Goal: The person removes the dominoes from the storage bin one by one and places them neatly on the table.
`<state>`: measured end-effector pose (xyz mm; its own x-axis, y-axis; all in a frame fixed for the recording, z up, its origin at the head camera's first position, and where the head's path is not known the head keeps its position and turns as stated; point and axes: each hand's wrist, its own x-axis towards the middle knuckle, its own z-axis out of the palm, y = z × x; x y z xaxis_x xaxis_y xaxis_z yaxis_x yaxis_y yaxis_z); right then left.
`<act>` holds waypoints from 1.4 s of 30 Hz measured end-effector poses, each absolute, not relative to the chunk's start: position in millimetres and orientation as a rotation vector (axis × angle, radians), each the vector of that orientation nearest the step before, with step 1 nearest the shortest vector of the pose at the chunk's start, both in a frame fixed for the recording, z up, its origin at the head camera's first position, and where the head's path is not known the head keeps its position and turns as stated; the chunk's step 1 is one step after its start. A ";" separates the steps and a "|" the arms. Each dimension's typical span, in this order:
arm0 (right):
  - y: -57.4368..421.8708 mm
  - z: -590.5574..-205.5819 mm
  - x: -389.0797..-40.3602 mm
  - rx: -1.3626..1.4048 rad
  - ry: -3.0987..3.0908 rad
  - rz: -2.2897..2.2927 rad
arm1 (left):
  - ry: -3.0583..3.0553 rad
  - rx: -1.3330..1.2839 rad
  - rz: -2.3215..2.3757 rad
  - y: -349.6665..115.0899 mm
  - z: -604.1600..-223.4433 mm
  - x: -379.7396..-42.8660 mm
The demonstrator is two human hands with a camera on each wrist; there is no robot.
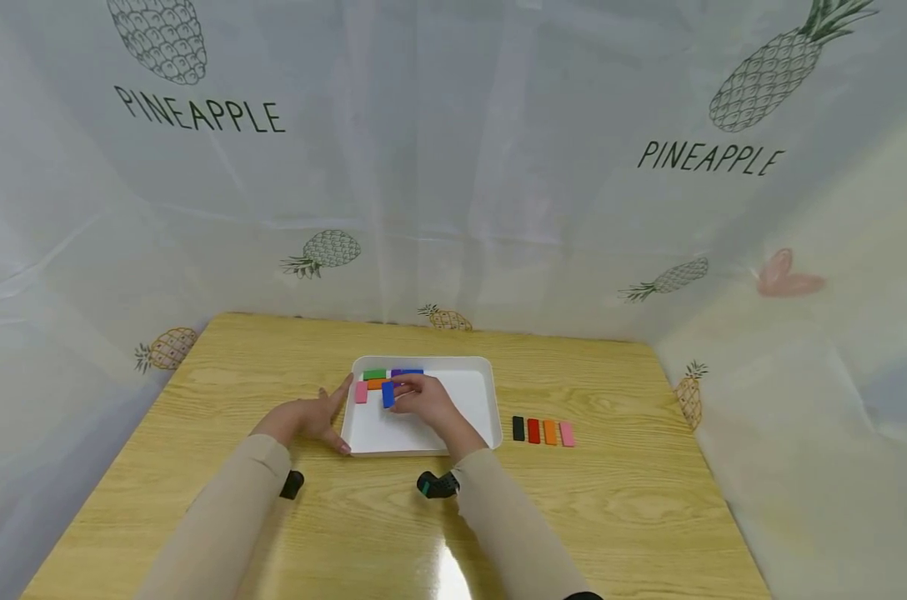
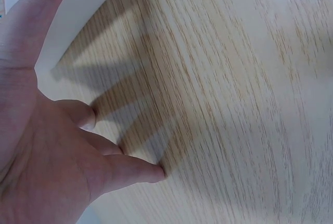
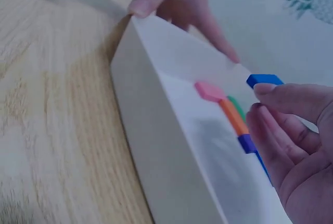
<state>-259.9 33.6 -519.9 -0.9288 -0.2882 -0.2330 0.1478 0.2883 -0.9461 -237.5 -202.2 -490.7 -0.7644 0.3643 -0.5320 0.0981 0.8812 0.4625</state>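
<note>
My right hand [image 1: 423, 400] pinches a small blue block [image 1: 388, 395] between thumb and fingers above the white tray [image 1: 461, 429]. In the right wrist view the same blue block [image 3: 264, 79] is tilted, held clear of the tray floor. My left hand [image 1: 313, 419] is spread at the tray's left side, thumb and a fingertip touching its rim. Inside the tray lie a pink block [image 1: 361, 392], an orange block [image 1: 377, 384], a green block [image 1: 374, 374], a purple block [image 3: 246, 143] and another blue block [image 1: 413, 372], partly hidden by my right hand.
Right of the tray, a black block [image 1: 518, 428], a red block [image 1: 533, 431], an orange block [image 1: 549, 432] and a pink block [image 1: 568, 433] lie in a row on the wooden table [image 1: 633, 492]. A pineapple-print curtain [image 1: 453, 167] hangs behind the table.
</note>
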 end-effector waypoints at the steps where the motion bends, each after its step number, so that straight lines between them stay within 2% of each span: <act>1: 36.0 -517.9 -258.6 -0.121 2.198 -1.689 | 2.409 0.330 0.548 -202.5 -491.2 -237.6; 26: 93.2 -507.3 -226.1 -0.069 2.037 -1.983 | 2.381 0.319 0.578 -203.3 -488.5 -236.2; 33: 107.0 -509.8 -215.3 -0.153 2.014 -2.085 | 2.386 0.324 0.578 -202.9 -485.7 -235.1; 42: 124.9 -497.7 -194.9 0.007 2.002 -2.134 | 2.375 0.324 0.593 -202.9 -487.9 -236.6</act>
<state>-194.9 124.9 -497.7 -0.9769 -0.1529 -0.1495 0.1589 -0.0515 -0.9860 -236.6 -202.9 -487.9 -0.7515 0.3747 -0.5430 0.0753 0.8664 0.4936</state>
